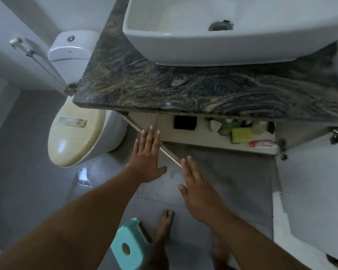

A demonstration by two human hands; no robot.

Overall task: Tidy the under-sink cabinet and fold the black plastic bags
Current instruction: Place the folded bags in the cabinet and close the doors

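Bathroom tiles lie beneath both flat, empty hands: left hand (pixel 146 156) touches the cabinet door (pixel 154 141), right hand (pixel 197 184) hovers just beside, likely swinging it aside.

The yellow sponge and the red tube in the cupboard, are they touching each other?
Cannot tell. In the head view the yellow sponge sits just behind the red tube; their edges meet in the picture, but the blur hides any gap.

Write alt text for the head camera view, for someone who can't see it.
Two open bare hands, left hand and right hand, reach toward an open white under-sink cabinet below a dark veined stone counter, where a folded black plastic bag and yellow-green sponge sit.
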